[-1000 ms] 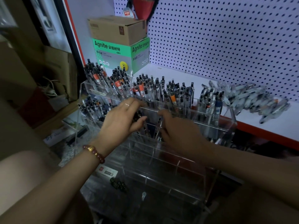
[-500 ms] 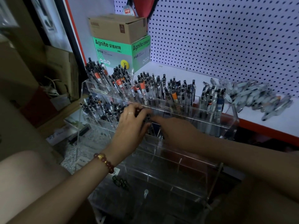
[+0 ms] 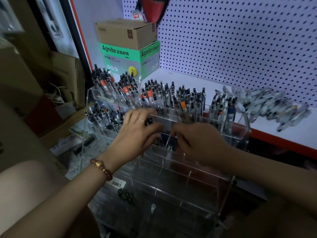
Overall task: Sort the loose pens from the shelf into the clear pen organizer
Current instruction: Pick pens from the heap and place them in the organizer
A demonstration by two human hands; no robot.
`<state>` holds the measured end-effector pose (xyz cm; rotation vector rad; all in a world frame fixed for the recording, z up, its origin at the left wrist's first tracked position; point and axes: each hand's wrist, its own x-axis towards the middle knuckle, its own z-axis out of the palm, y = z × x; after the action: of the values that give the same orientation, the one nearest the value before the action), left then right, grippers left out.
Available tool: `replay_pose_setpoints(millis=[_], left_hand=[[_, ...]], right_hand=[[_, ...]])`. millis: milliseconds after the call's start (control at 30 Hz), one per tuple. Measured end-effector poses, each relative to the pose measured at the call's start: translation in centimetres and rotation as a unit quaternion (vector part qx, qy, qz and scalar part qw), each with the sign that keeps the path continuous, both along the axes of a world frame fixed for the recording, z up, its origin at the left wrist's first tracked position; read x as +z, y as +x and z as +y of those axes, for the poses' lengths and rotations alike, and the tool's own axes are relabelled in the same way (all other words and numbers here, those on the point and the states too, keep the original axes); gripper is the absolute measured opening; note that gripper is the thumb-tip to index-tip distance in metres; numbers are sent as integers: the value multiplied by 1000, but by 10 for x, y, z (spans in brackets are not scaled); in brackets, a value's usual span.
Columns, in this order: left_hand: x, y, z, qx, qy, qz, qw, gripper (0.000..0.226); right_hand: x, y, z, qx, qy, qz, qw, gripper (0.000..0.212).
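Behind the organizer (image 3: 197, 186), stacked boxes (image 3: 127, 48); rightward, loose pens (image 3: 267, 107).

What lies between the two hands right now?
Head view: a clear divider of the organizer, with dark pens beside it, separates the left hand from the right hand.

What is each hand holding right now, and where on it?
Cannot tell. Left hand and right hand curl over dark pens in the middle row of the clear organizer; fingers hide any grip.
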<state>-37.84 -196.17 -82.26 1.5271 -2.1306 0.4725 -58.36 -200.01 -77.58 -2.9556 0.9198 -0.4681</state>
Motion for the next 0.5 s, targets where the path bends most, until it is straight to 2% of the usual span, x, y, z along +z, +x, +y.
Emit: replay_pose_setpoints(millis=[167, 233, 333, 400, 500], left_hand=[[58, -15, -6, -83, -92, 33, 992, 23], [82, -25, -13, -103, -114, 38, 987, 22], [111, -42, -31, -134, -115, 44, 983, 23], [124, -51, -52, -153, -111, 40, 981, 22], [133, -66, -92, -167, -87, 70, 980, 17]], right_hand=[[36, -23, -7, 73, -74, -168, 980, 23], [56, -35, -18, 37, -115, -234, 965, 23], [77, -59, -43, -56, -95, -316, 942, 21], [81, -78, -74, -140, -53, -308, 940, 19], [70, -108, -124, -266, 8, -206, 942, 16]])
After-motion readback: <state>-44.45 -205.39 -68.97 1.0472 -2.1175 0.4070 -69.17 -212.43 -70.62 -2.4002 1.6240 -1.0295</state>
